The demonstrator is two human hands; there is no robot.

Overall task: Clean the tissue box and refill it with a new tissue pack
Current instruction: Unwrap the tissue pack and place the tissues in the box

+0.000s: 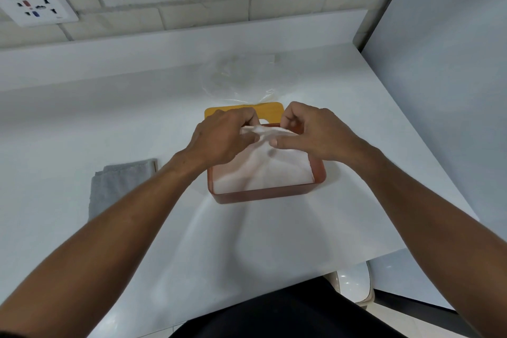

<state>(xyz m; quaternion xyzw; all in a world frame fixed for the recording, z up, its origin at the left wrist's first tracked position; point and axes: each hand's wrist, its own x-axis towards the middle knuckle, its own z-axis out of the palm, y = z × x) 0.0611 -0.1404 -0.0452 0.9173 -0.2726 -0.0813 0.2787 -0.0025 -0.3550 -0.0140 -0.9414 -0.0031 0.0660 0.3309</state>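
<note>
A red-brown tissue box (263, 195) stands open on the white table, filled with a stack of white tissues (274, 170). Its yellow wooden lid (269, 111) lies flat just behind the box, partly hidden by my hands. My left hand (222, 137) and my right hand (315, 132) meet over the far end of the box. Both pinch the top tissue and lift it into a small ridge between their fingertips.
A crumpled clear plastic wrapper (236, 77) lies behind the lid. A folded grey cloth (120, 184) rests on the table left of the box. The table's right edge (428, 145) runs close by, with a white chair below. A wall socket (35, 5) sits at the back left.
</note>
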